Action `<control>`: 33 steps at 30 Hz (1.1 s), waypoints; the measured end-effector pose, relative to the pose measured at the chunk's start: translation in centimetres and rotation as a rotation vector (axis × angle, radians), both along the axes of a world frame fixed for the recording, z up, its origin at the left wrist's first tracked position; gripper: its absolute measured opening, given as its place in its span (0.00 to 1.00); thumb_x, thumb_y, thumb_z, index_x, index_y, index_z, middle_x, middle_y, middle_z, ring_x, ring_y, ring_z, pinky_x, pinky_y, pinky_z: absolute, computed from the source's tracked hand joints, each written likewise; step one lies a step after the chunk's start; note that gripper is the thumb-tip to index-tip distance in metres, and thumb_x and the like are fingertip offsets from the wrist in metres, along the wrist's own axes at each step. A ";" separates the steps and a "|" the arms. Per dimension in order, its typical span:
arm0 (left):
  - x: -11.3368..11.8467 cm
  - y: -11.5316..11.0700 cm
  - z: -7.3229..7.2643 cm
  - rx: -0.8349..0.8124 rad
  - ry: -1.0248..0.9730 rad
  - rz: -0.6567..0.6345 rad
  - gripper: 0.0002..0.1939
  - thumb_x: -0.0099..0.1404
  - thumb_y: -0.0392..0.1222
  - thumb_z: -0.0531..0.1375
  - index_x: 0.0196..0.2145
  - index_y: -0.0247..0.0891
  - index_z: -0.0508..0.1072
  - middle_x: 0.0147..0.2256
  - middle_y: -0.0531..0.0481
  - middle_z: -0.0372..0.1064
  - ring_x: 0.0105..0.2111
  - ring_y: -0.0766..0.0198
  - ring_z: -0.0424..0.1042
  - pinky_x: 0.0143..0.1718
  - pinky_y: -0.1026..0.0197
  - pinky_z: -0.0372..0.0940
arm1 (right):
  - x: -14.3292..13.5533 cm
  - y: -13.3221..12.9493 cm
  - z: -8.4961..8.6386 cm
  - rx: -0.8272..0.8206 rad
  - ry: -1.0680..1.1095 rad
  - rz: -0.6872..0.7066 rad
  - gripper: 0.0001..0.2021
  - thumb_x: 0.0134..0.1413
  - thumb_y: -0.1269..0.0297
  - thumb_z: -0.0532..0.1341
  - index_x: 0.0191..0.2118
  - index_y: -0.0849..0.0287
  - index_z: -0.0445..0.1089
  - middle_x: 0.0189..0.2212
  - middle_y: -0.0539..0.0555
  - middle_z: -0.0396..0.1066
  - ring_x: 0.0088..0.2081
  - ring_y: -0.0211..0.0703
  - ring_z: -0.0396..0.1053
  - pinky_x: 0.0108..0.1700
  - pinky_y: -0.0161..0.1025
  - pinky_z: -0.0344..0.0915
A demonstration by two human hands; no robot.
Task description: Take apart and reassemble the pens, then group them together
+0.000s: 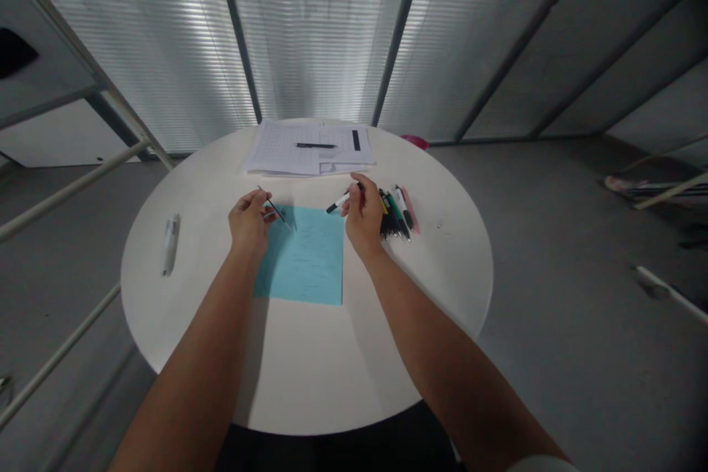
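Note:
My left hand (248, 223) is closed in a pinch on a thin dark pen refill (278, 212), which slants down to the right above the upper left of a blue sheet of paper (304, 265). In my right hand (363, 220) is a white and black pen (338, 203), gripped between thumb and fingers over the sheet's upper right corner. Part of that pen is hidden by the fingers. Close beside the right hand lies a row of several pens (398, 210) in black, green, white and pink.
A round white table (310, 376) carries everything. At its far side lies a stack of printed papers (282, 151) with a black pen (316, 145) on top. A white marker (171, 245) rests at the left. Pale metal rails (71, 188) stand left of the table.

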State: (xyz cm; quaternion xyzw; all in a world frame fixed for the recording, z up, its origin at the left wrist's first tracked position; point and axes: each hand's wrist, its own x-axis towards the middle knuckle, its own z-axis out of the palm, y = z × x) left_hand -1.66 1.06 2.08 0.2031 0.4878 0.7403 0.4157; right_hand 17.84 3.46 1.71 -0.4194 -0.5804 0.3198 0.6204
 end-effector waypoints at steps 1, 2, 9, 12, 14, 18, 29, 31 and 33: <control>0.0 0.0 0.0 0.004 0.002 0.001 0.06 0.52 0.37 0.66 0.28 0.39 0.71 0.33 0.49 0.70 0.22 0.71 0.64 0.22 0.65 0.64 | -0.1 0.0 0.0 0.024 0.000 -0.023 0.17 0.63 0.49 0.51 0.52 0.50 0.65 0.37 0.52 0.65 0.28 0.34 0.64 0.30 0.34 0.65; 0.0 0.0 -0.1 0.006 0.004 0.002 0.07 0.52 0.37 0.66 0.29 0.39 0.72 0.33 0.49 0.70 0.22 0.71 0.64 0.22 0.65 0.64 | -0.2 0.0 0.0 0.050 0.000 -0.049 0.17 0.63 0.49 0.51 0.51 0.50 0.65 0.36 0.51 0.65 0.27 0.34 0.63 0.29 0.34 0.65; 0.0 0.1 -0.1 -0.002 0.010 0.003 0.07 0.51 0.38 0.66 0.30 0.39 0.73 0.33 0.48 0.70 0.22 0.71 0.64 0.22 0.65 0.64 | -0.2 0.4 -0.2 0.102 0.068 -0.147 0.14 0.64 0.50 0.50 0.47 0.52 0.62 0.33 0.49 0.64 0.26 0.32 0.65 0.31 0.33 0.66; -0.2 0.2 -0.3 0.005 0.012 -0.013 0.09 0.50 0.37 0.66 0.32 0.38 0.74 0.33 0.48 0.70 0.22 0.71 0.64 0.23 0.64 0.64 | -0.3 0.9 -0.8 0.096 0.054 -0.127 0.10 0.63 0.53 0.53 0.42 0.54 0.61 0.33 0.49 0.64 0.29 0.34 0.67 0.34 0.35 0.67; -0.2 0.2 -0.4 0.015 0.022 -0.025 0.10 0.50 0.37 0.66 0.33 0.38 0.75 0.34 0.47 0.70 0.23 0.71 0.65 0.23 0.64 0.63 | -0.5 1.1 -1.3 0.081 0.028 -0.100 0.09 0.60 0.55 0.56 0.40 0.54 0.61 0.34 0.50 0.64 0.32 0.35 0.67 0.36 0.35 0.67; -0.1 0.1 -0.3 0.012 0.046 -0.037 0.10 0.50 0.38 0.67 0.33 0.37 0.75 0.34 0.46 0.70 0.22 0.71 0.65 0.23 0.63 0.63 | -0.7 1.3 -1.8 0.049 -0.033 -0.051 0.07 0.58 0.59 0.57 0.39 0.55 0.61 0.35 0.50 0.65 0.35 0.37 0.66 0.38 0.36 0.66; 0.3 0.0 -0.1 0.042 0.025 -0.097 0.10 0.49 0.36 0.67 0.31 0.36 0.73 0.33 0.46 0.72 0.25 0.67 0.69 0.25 0.62 0.66 | -0.4 1.4 -2.0 0.129 -0.462 -0.053 0.11 0.45 0.79 0.54 0.29 0.56 0.68 0.34 0.53 0.65 0.41 0.44 0.65 0.49 0.46 0.65; 0.5 -0.1 0.1 0.056 -0.006 -0.135 0.11 0.48 0.35 0.67 0.31 0.35 0.73 0.33 0.46 0.72 0.25 0.67 0.70 0.27 0.61 0.67 | -0.4 1.4 -2.2 0.096 -0.512 -0.053 0.12 0.44 0.79 0.54 0.29 0.56 0.69 0.34 0.54 0.65 0.41 0.45 0.65 0.49 0.46 0.65; 0.7 -0.2 0.2 0.070 -0.026 -0.173 0.11 0.48 0.35 0.68 0.31 0.34 0.72 0.33 0.46 0.72 0.26 0.66 0.71 0.29 0.60 0.68 | -0.4 1.6 -2.4 0.071 -0.559 -0.039 0.13 0.43 0.80 0.54 0.30 0.57 0.70 0.33 0.54 0.65 0.40 0.45 0.66 0.49 0.47 0.65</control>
